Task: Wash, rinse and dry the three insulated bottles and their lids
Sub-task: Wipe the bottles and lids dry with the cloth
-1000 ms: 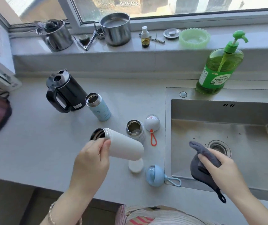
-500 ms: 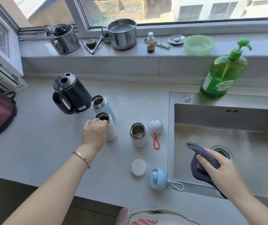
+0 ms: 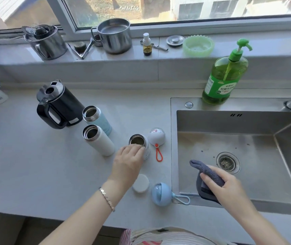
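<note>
The left hand (image 3: pixel 127 161) has set the white bottle (image 3: pixel 100 142) upright on the desk to its left and now grips the short bottle (image 3: pixel 146 149) ahead of it.

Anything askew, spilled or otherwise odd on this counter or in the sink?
Nothing spilled or tipped: the blue bottle, white bottle and short bottle stand upright, uncapped. Only the sink floor shows dark specks, and debris sits in the drain strainer.

Black kettle (image 3: pixel 65 105), green scalloped bowl (image 3: pixel 198 45)
</note>
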Demonstrator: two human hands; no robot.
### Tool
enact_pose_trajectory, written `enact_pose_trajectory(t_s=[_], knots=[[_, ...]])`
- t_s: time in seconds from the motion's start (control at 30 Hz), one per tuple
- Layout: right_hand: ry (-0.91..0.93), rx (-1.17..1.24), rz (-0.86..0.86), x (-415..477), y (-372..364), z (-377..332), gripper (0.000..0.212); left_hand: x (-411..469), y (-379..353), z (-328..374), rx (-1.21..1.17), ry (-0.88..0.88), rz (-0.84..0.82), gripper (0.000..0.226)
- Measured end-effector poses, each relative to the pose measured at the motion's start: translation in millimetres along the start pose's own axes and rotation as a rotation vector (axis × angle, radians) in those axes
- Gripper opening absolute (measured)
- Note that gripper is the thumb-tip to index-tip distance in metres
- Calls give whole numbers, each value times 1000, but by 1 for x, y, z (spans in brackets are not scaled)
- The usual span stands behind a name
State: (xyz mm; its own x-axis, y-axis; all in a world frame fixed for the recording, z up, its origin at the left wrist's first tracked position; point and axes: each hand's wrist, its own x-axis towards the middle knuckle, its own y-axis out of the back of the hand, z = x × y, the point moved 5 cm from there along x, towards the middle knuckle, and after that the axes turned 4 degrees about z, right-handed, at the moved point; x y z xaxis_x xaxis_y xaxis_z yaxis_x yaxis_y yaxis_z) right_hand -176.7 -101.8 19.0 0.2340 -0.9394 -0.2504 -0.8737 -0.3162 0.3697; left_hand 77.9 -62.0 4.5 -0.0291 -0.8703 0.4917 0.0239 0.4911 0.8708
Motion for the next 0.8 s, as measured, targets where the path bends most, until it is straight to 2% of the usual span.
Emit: enact_pose_trajectory(t_s=[0.1, 0.17, 0.33, 0.47, 0.53, 0.6, 0.67, 0.77, 0.8], knots=[[-25, -9, 0, -4, 6, 4, 30, 10, -17, 0, 37, 134, -190, 38], [-41, -7, 6, -7, 10, 7, 29, 17, -18, -5, 43, 191, -244, 37], [-70, 1, 29, -9, 18, 13, 29, 19, -22, -12, 65, 100, -270, 16], [-81, 54, 27, -9, 20, 12, 26, 22, -27, -12, 19, 36, -283, 17], [-75, 37, 37, -8, 23, 13, 26, 28, -25, -13, -52, 219, -332, 16], [-81, 34, 62, -7, 29, 17, 26, 35, -20, -10, -203, 532, -412, 19], [-91, 21, 106, -6, 37, 22, 26, 45, -10, 4, -490, 787, -388, 16], [-117, -11, 152, -5, 49, 34, 24, 63, -8, 36, -1075, 1234, -322, 18], [-128, -15, 164, -5, 54, 37, 22, 66, -12, 50, -1258, 1373, -349, 14]])
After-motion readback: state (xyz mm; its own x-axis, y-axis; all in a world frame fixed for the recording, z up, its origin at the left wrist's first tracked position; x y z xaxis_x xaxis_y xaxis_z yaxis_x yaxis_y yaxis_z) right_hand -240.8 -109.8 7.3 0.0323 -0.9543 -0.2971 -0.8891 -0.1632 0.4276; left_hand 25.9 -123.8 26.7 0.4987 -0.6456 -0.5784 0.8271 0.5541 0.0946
